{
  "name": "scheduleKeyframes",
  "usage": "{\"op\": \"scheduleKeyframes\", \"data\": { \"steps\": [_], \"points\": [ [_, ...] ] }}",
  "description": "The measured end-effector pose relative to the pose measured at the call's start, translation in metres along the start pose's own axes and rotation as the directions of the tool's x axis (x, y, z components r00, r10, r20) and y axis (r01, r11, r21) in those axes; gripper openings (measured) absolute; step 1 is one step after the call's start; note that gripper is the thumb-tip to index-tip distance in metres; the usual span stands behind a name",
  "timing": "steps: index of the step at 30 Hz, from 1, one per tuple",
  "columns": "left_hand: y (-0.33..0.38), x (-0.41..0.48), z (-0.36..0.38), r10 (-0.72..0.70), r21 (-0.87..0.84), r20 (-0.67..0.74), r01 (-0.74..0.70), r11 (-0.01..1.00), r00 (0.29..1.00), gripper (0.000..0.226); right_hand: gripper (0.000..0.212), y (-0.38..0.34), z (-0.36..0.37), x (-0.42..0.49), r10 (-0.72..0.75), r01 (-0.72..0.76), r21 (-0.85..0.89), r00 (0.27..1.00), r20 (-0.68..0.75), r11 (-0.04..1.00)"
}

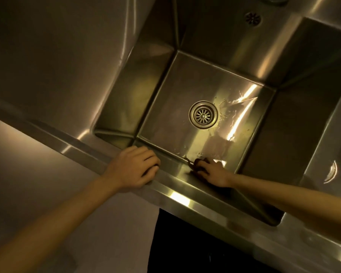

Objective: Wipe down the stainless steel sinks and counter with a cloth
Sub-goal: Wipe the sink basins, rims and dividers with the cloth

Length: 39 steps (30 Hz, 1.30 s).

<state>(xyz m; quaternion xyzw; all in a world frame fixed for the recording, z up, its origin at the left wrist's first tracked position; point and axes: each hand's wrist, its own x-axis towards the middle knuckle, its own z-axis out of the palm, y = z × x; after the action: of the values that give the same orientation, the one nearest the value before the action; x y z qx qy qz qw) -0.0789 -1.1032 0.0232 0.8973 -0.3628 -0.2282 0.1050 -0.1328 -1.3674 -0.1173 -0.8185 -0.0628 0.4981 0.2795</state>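
At the near wall of the square brushed-steel sink [146, 85], right hand [213, 173] grips a dark crumpled cloth [198, 164], left hand [134, 166] curls fingers over the smooth front rim [177, 196], wet floor beyond open.

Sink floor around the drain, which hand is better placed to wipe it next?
Right. The right hand grips the cloth inside the sink, at the floor's near edge, close to the drain. The left hand holds no cloth; it grips the front rim.

Pretty dim, warm yellowish cast. Harsh glare streaks in the sink [165, 123] right of the drain [203, 114], whole thing slightly soft.
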Motion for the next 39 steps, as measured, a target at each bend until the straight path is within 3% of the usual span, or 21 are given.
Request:
{"op": "scheduleKeyframes", "data": {
  "steps": [4,13,15,17,21,24,27,32,36,39],
  "points": [
    [0.002,0.002,-0.004,-0.004,0.011,0.019,0.004,1.0,1.0,0.037,0.036,0.014,-0.015,-0.049,-0.094,0.086,0.129,0.994,0.06,0.988],
    [0.001,0.0,-0.002,0.008,0.014,0.028,-0.008,1.0,1.0,0.041,0.041,0.02,-0.006,-0.027,0.185,-0.179,-0.053,0.968,0.167,0.982],
    [0.002,0.001,-0.004,0.02,0.025,0.026,-0.02,0.999,0.999,0.042,0.041,0.01,-0.014,-0.028,0.194,-0.183,-0.089,0.971,0.141,0.979],
    [0.002,0.004,-0.005,0.048,0.058,0.046,-0.05,0.997,0.998,0.044,0.04,-0.005,-0.028,-0.033,0.127,-0.126,-0.011,0.986,0.104,0.992],
    [0.005,0.023,-0.009,0.058,0.057,0.181,-0.069,0.996,0.982,0.039,0.041,-0.039,-0.054,-0.05,0.035,-0.017,0.117,0.988,-0.152,0.993],
    [0.009,0.052,-0.024,0.042,-0.014,0.12,-0.04,0.999,0.992,0.051,0.051,-0.062,-0.078,-0.061,0.064,-0.014,0.131,0.92,-0.386,0.991],
    [0.011,0.083,-0.045,0.052,-0.139,0.044,-0.045,0.989,0.998,0.063,0.056,-0.077,-0.104,-0.074,0.164,-0.057,0.214,0.835,-0.525,0.975],
    [0.014,0.123,-0.07,0.129,-0.375,0.002,-0.119,0.919,0.992,0.087,0.054,-0.098,-0.121,-0.102,0.379,-0.152,0.387,0.684,-0.623,0.909],
    [0.017,0.12,-0.07,0.244,-0.467,-0.011,-0.22,0.856,0.97,0.104,0.056,-0.119,-0.11,-0.112,0.498,-0.203,0.473,0.563,-0.66,0.857],
    [0.019,0.107,-0.065,0.264,-0.581,0.053,-0.186,0.793,0.963,0.109,0.056,-0.136,-0.092,-0.113,0.592,-0.225,0.557,0.453,-0.666,0.799]
  ]
}}
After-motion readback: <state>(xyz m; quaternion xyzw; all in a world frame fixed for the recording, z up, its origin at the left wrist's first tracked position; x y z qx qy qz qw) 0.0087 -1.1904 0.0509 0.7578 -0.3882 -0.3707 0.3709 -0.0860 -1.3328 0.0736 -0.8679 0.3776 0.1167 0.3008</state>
